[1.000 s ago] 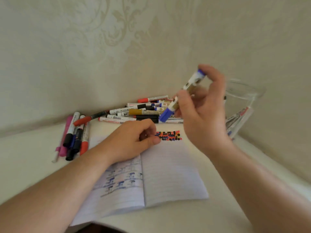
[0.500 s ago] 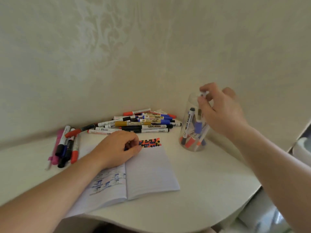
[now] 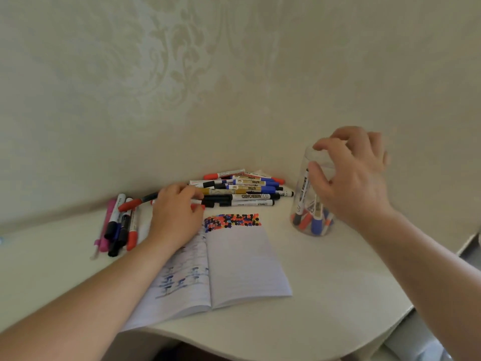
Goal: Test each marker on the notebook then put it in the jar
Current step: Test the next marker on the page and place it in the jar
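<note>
The table (image 3: 325, 282) is pale and curved, and its edge drops away at about 5 o'clock. The notebook (image 3: 242, 267) lies open in the middle, with a patch of colored test dots (image 3: 231, 222) along the top of its right page.

At 3 o'clock stands the jar (image 3: 311, 199) — clear, tall, with a few markers standing inside it. The right hand (image 3: 351, 183) hovers at its mouth, fingers spread and loosely bent, holding nothing that I can see. If that hand bumps the rim while pulling away, the jar could tip, since it looks light and narrow, and the markers would spill toward the edge.

At 12 o'clock sits the pile of markers (image 3: 242, 190), near the wall. The left hand (image 3: 177, 214) reaches into its left end, fingers curled down over a red-capped marker (image 3: 197, 204) — I cannot tell if it has a real grip. A careless grab could roll the round pens apart.

Another bunch of pens (image 3: 119, 227) lies at 9 o'clock.
</note>
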Demonstrator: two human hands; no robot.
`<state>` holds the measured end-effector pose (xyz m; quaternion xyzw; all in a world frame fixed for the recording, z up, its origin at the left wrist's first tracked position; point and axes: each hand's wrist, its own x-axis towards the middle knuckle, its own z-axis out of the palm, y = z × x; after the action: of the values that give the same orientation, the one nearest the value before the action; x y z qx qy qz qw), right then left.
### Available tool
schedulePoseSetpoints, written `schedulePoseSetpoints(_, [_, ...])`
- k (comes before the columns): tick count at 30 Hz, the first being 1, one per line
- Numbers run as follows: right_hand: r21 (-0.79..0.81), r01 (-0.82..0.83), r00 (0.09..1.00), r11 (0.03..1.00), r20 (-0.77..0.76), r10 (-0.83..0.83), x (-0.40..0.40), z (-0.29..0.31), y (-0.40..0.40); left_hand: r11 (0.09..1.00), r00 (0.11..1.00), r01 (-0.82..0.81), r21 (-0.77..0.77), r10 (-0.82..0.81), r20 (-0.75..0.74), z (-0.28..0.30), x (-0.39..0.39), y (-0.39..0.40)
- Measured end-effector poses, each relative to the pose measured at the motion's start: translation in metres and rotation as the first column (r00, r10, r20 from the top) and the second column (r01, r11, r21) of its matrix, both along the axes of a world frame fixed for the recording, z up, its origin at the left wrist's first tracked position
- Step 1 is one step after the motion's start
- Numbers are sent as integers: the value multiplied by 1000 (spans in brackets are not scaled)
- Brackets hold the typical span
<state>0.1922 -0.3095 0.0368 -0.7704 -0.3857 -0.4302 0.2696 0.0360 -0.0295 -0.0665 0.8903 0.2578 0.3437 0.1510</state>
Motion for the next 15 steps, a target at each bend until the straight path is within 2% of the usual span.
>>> schedulePoseSetpoints(2, [44,-162,981,986,114,156,-15,-6,13,997,994,-73,-17,71,-89,1,2,3])
schedulePoseSetpoints(3, [11,-234,966,972,113,231,-21,-11,23,996,987,-85,-19,82,-136,1,4,3])
schedulePoseSetpoints(5, [-102,-314,949,944,-6,315,-27,-25,44,997,979,-80,-11,77,-189,1,8,2])
schedulePoseSetpoints(8, [-277,-308,944,910,-205,258,-21,-60,84,999,981,-52,-9,49,-189,1,11,2])
schedulePoseSetpoints(13, [-442,-209,957,872,-275,90,-1,-95,135,998,992,-36,-49,30,-122,0,9,2])
schedulePoseSetpoints(15, [-448,-194,953,873,-296,60,6,-97,142,996,993,-42,-77,32,-117,1,7,2])
